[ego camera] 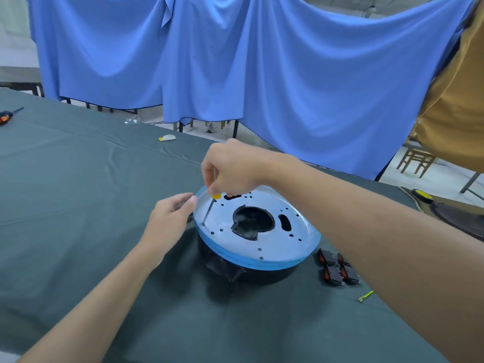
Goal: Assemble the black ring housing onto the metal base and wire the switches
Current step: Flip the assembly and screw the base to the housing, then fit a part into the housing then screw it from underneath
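Observation:
A round metal base (275, 239) with a blue film edge, several holes and a large central cutout lies on top of the black ring housing (251, 275) on the table. My right hand (233, 169) grips a yellow-handled screwdriver (209, 208), its tip set on a screw near the base's left edge. My left hand (170, 216) rests against the left rim of the base, fingers loosely curled. Several black switches with red rockers (337, 268) lie to the right of the housing, partly hidden by my right forearm.
Dark green cloth (78, 205) covers the table. A yellow-green wire with a terminal (365, 296) lies near the switches. An orange-black screwdriver (7, 115) sits far left, a small plastic bag (131, 120) and a tape roll (167, 138) lie at the back. Blue fabric (235, 61) hangs behind; a person in a tan shirt (453, 106) stands right.

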The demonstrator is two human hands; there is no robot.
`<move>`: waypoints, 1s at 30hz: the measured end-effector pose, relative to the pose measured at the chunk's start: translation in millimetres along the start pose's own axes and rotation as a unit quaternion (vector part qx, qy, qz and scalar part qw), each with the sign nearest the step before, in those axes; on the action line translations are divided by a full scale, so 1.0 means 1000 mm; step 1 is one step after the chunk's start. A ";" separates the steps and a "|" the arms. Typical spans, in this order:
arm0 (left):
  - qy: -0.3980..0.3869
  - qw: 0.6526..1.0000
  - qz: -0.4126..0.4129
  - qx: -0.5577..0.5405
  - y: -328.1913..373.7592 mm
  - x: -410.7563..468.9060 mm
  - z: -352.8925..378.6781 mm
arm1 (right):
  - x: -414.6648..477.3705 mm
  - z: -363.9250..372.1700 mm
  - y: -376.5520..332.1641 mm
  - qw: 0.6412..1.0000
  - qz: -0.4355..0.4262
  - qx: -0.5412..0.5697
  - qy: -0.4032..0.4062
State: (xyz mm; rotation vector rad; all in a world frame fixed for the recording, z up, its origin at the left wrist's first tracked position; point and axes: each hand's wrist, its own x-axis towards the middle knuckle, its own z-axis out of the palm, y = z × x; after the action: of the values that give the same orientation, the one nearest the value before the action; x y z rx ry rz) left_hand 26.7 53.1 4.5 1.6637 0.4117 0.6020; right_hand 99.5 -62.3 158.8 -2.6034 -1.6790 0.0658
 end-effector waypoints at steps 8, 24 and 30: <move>-0.032 0.999 -0.010 -0.022 -0.003 0.003 0.001 | 0.014 0.009 -0.013 1.000 0.017 0.001 0.013; -0.090 0.874 0.221 0.424 0.061 -0.045 0.068 | -0.113 0.063 0.115 0.771 0.301 0.388 0.405; -0.240 0.799 0.113 0.539 0.063 -0.050 0.104 | -0.141 0.121 0.150 0.726 0.388 0.332 0.461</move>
State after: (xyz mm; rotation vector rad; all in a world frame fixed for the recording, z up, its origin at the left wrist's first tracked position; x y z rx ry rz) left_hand 45.2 -70.1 47.0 2.9050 0.1585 0.0246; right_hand 171.0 -251.4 31.1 -1.9582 -0.1207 -0.4365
